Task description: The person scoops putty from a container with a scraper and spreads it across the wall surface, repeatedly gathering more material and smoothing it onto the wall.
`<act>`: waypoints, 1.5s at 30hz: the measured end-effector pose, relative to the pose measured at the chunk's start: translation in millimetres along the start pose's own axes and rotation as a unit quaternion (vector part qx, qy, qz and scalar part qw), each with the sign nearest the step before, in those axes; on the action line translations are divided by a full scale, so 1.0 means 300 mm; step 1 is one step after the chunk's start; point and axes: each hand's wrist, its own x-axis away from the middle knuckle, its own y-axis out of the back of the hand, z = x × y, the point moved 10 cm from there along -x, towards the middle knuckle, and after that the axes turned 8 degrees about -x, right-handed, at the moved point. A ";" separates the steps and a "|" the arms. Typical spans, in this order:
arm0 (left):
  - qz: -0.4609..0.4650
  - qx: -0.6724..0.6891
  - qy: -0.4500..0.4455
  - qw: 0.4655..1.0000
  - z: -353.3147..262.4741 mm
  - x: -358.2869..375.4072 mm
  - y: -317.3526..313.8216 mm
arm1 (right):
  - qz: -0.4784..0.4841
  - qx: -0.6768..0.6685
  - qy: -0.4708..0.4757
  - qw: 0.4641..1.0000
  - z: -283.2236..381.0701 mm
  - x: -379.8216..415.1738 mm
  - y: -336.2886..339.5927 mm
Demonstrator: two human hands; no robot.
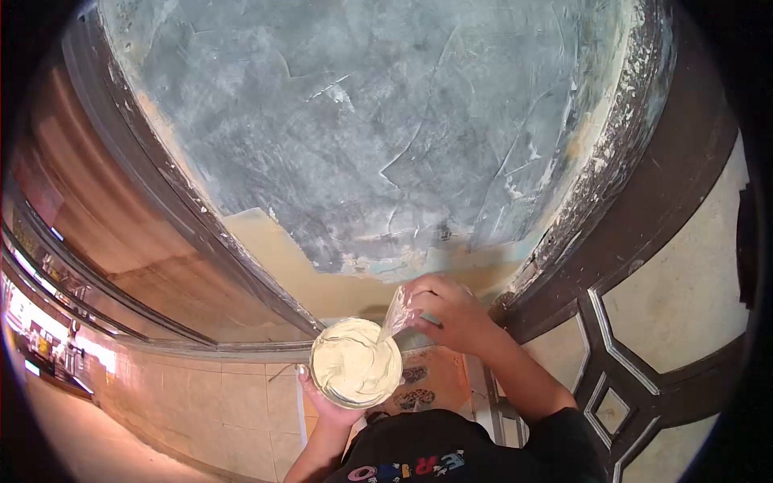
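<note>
My left hand (pixel 334 410) holds a round tub (pixel 357 364) from below and the left side, its fingers closed round the rim. Pale cream paste with swirl marks fills the tub. At the tub's upper right edge, my right hand (pixel 431 307) grips a flat, partly see-through scraper (pixel 396 315) smeared with paste. The scraper's lower edge meets the paste. Beyond both hands stands a wall (pixel 362 137) with a patchy blue-grey coating and a bare yellowish strip along its bottom.
Dark wooden frames flank the wall, with a brown-curtained window (pixel 121 209) at left. A panelled door (pixel 612 406) with dark trim is at right. Tiles (pixel 241 402) lie lower left, and a mat (pixel 435 378) with dark footprints below.
</note>
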 end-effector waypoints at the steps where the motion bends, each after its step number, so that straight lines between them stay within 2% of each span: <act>1: 0.005 -0.003 -0.002 1.000 -0.005 0.003 -0.004 | 0.000 0.000 0.002 1.000 0.013 0.001 -0.005; 7: -0.013 -0.063 -0.050 0.997 -0.086 0.022 0.001 | -0.017 0.085 0.030 0.996 0.083 0.002 -0.043; 12: 0.002 -0.127 -0.099 0.987 -0.165 0.036 -0.030 | -0.070 0.167 0.101 0.978 0.189 -0.033 -0.052; 17: 0.005 -0.167 -0.124 0.978 -0.217 0.046 -0.045 | -0.117 0.193 0.143 0.963 0.257 -0.054 -0.098; 22: 0.021 -0.205 -0.122 0.971 -0.230 0.074 -0.020 | -0.143 0.234 0.185 0.944 0.319 -0.049 -0.157; 28: 0.024 -0.230 -0.047 0.972 -0.199 0.108 0.028 | -0.174 0.262 0.213 0.925 0.376 -0.027 -0.217; 36: 0.031 -0.220 -0.020 0.975 -0.219 0.101 0.024 | -0.179 0.208 0.270 0.923 0.388 -0.027 -0.220; 38: 0.021 -0.186 0.036 0.982 -0.200 0.105 0.042 | -0.173 0.161 0.250 0.939 0.362 -0.036 -0.218; 39: -0.032 -0.183 0.039 0.982 -0.202 0.097 0.065 | -0.167 0.115 0.230 0.952 0.342 -0.045 -0.212; 43: -0.017 -0.133 0.045 0.990 -0.200 0.105 0.067 | -0.159 0.075 0.180 0.968 0.307 -0.060 -0.187; 45: -0.020 -0.120 0.039 0.992 -0.215 0.105 0.059 | -0.138 0.043 0.112 0.983 0.227 -0.060 -0.176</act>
